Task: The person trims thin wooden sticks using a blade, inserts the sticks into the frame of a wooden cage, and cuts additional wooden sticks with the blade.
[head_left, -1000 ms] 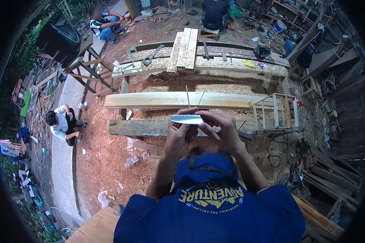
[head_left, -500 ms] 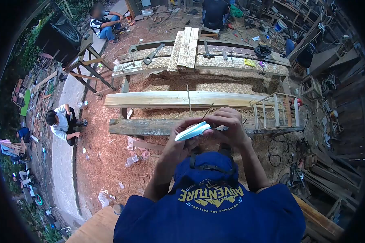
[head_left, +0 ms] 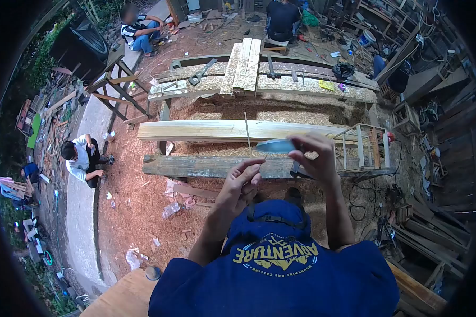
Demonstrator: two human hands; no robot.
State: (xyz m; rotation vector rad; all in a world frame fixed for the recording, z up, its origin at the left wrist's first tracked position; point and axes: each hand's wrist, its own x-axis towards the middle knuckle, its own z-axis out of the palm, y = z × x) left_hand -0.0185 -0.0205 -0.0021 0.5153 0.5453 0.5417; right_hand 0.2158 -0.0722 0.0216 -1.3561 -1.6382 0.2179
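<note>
Right hand (head_left: 318, 157) first: thumb and fingers pinched nearly together on one end of a pale-blue flat piece (head_left: 274, 146), its free end pointing to nine o'clock. And the left hand (head_left: 237, 185), down at seven o'clock from it, is curled in, a thin sliver (head_left: 265, 157) poking out at the fingertips; exactly how it sits in there, I can't tell. Piece and sliver are near each other, apart.

How will that piece handle? Featherlight, I'd judge, thin and bendy, perhaps easy to crease; what it's made of, the blur won't say. The end or an edge is the place to hold it, lightly. The sliver looks stiff but snappable, so a close pinch suits it.

Outward now! Below the hands runs the weathered beam (head_left: 185, 166); past it, at twelve, the pale beam (head_left: 211, 130), with a slim upright stick (head_left: 247, 129) at eleven from the left hand, an easy thing to knock. Crowding the right hand at three o'clock, the slatted frame (head_left: 360, 148). Further out at twelve, stacked boards (head_left: 243, 68) lie across the far bench (head_left: 296, 84), a hammer (head_left: 272, 67) just beside them. And over at nine, a seated person (head_left: 79, 166).
</note>
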